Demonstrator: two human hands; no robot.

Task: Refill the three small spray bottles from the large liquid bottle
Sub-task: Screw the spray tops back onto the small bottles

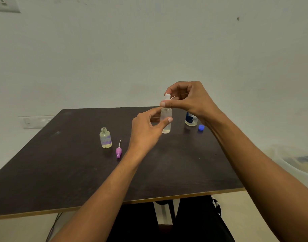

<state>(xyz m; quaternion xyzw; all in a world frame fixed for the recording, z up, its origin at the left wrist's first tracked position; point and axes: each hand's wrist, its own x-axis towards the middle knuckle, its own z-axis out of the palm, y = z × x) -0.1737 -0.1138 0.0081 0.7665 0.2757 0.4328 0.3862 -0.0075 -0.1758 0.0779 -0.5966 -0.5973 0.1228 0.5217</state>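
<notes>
My left hand grips a small clear spray bottle that stands upright near the middle of the dark table. My right hand pinches the white spray head at the bottle's neck. A second small bottle with a purple label stands uncapped to the left, and its purple spray head lies beside it. The large liquid bottle stands behind my right wrist, partly hidden, uncapped, with its blue cap on the table to its right. I see no third small bottle.
A pale wall rises right behind the table's far edge. A translucent plastic tub sits off the table at the right. My dark-clothed legs and a white table leg show below the near edge.
</notes>
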